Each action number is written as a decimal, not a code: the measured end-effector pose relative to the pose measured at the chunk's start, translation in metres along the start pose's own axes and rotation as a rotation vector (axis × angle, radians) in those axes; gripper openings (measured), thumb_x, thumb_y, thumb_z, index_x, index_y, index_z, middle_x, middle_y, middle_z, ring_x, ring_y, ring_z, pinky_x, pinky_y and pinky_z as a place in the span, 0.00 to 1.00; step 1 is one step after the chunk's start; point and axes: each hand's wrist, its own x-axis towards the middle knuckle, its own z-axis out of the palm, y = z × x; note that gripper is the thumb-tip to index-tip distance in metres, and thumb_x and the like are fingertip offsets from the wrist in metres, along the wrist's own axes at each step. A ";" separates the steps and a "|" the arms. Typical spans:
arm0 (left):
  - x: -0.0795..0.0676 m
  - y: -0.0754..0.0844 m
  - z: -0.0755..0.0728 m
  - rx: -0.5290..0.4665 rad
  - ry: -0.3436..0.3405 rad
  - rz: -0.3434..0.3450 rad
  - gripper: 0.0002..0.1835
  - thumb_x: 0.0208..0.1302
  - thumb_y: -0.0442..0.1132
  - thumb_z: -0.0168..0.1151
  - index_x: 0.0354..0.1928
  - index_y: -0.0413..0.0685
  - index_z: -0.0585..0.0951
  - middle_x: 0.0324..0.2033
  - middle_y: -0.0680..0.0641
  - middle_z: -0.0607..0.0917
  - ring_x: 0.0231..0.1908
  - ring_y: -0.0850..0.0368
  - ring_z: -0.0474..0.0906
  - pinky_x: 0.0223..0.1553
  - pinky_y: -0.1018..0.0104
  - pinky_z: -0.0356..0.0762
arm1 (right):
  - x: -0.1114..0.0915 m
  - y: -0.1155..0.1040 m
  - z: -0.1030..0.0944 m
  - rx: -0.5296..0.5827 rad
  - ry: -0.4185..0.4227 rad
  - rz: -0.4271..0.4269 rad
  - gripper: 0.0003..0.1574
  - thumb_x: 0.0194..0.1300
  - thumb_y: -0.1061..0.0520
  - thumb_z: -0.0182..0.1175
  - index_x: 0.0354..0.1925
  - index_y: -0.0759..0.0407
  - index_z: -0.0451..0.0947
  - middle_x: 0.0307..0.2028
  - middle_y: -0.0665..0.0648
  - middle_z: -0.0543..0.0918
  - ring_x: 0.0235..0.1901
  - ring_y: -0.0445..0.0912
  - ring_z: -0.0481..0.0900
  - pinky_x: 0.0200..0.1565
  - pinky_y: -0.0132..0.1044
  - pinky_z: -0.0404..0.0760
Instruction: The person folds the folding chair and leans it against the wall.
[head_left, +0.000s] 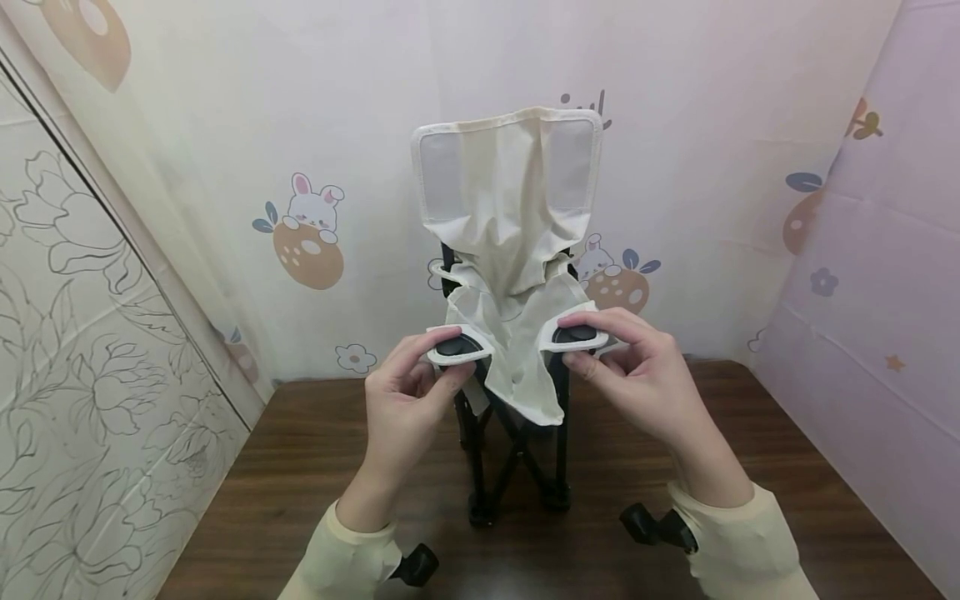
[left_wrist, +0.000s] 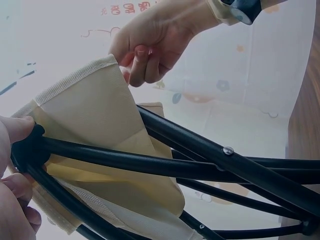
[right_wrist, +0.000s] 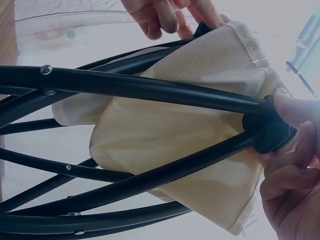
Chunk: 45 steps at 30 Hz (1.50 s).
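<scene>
A small folding camp chair with a cream fabric backrest [head_left: 498,183] stands on the table, partly folded. Its seat fabric [head_left: 521,379] sags in a fold between the two front corners. My left hand [head_left: 401,396] pinches the left front corner, fingers on top and thumb below, around a black plastic joint [head_left: 457,344]. In the same way my right hand [head_left: 645,367] grips the right front corner at its black joint [head_left: 576,334]. Black tubes [left_wrist: 185,170] cross beneath the fabric in the left wrist view. The right wrist view shows tubes meeting at the joint [right_wrist: 267,125] under my right thumb and fingers.
The chair's black feet [head_left: 482,508] rest on a dark wooden table [head_left: 315,500]. Behind it hangs a pale cloth [head_left: 187,208] printed with rabbits and fruit. A flower-line panel [head_left: 97,375] stands on the left, a pinkish cloth [head_left: 885,333] on the right.
</scene>
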 end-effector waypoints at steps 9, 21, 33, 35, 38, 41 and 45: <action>0.001 0.000 0.002 0.000 0.005 0.003 0.20 0.64 0.28 0.79 0.57 0.46 0.90 0.46 0.48 0.89 0.17 0.57 0.63 0.19 0.69 0.62 | 0.001 -0.001 0.001 0.018 -0.011 -0.011 0.26 0.65 0.74 0.74 0.59 0.60 0.87 0.50 0.52 0.87 0.15 0.44 0.71 0.20 0.37 0.70; 0.002 0.001 0.005 -0.002 0.011 0.012 0.20 0.64 0.28 0.79 0.57 0.46 0.91 0.49 0.49 0.90 0.17 0.57 0.64 0.19 0.69 0.63 | 0.002 -0.002 0.002 0.015 -0.009 -0.014 0.27 0.64 0.74 0.75 0.59 0.59 0.87 0.51 0.53 0.87 0.18 0.44 0.72 0.20 0.36 0.70; 0.002 0.002 0.006 0.007 0.012 0.010 0.20 0.64 0.29 0.80 0.58 0.48 0.91 0.48 0.50 0.89 0.17 0.57 0.64 0.19 0.69 0.62 | 0.003 -0.003 0.003 0.033 -0.010 -0.020 0.27 0.64 0.75 0.74 0.59 0.61 0.87 0.51 0.54 0.87 0.22 0.44 0.73 0.21 0.35 0.71; 0.002 0.002 0.006 0.013 0.011 0.015 0.21 0.64 0.29 0.80 0.58 0.49 0.91 0.49 0.50 0.90 0.17 0.58 0.64 0.19 0.69 0.62 | 0.003 -0.004 0.003 0.034 -0.011 -0.020 0.26 0.64 0.74 0.74 0.59 0.61 0.87 0.51 0.54 0.87 0.22 0.44 0.74 0.21 0.35 0.71; 0.002 0.002 0.006 0.016 0.010 0.020 0.21 0.64 0.29 0.80 0.58 0.49 0.91 0.49 0.50 0.90 0.17 0.58 0.64 0.18 0.69 0.62 | 0.003 -0.005 0.003 0.030 -0.014 -0.016 0.26 0.64 0.74 0.75 0.59 0.60 0.87 0.51 0.53 0.87 0.22 0.44 0.74 0.21 0.35 0.71; 0.002 0.002 0.007 0.014 0.009 0.019 0.21 0.64 0.29 0.80 0.58 0.49 0.91 0.50 0.50 0.90 0.17 0.58 0.64 0.19 0.69 0.62 | 0.003 -0.005 0.003 0.017 -0.015 -0.012 0.27 0.64 0.74 0.75 0.59 0.59 0.87 0.51 0.53 0.87 0.24 0.44 0.75 0.21 0.35 0.72; 0.003 0.003 0.008 0.016 0.010 0.017 0.20 0.64 0.29 0.80 0.58 0.49 0.91 0.50 0.50 0.90 0.17 0.58 0.64 0.18 0.70 0.62 | 0.004 -0.006 0.003 0.012 -0.017 -0.018 0.27 0.64 0.74 0.75 0.59 0.59 0.87 0.51 0.53 0.87 0.26 0.45 0.77 0.22 0.35 0.73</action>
